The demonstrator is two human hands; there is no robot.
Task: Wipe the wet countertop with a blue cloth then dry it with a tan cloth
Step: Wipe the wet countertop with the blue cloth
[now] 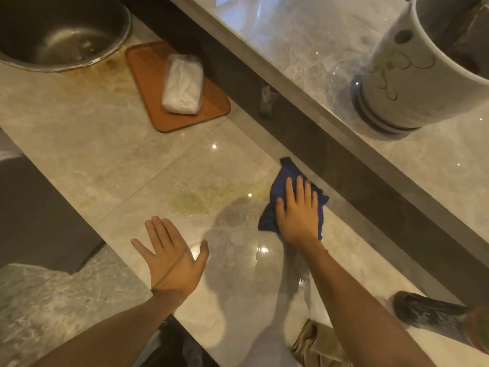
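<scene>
Blue cloth is pressed under flat right hand; left hand is laid spread. Cloth should be drawn firmly across puddle.

A raised marble ledge runs along the back above a dark riser. Speckled grey floor shows lower left. Small light glints dot the ledge.

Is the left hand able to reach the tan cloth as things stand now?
Probably yes. The left hand is open and holds nothing, and only bare countertop lies between it and the tan cloth. The right forearm covers part of that cloth, so its left side is free.
</scene>
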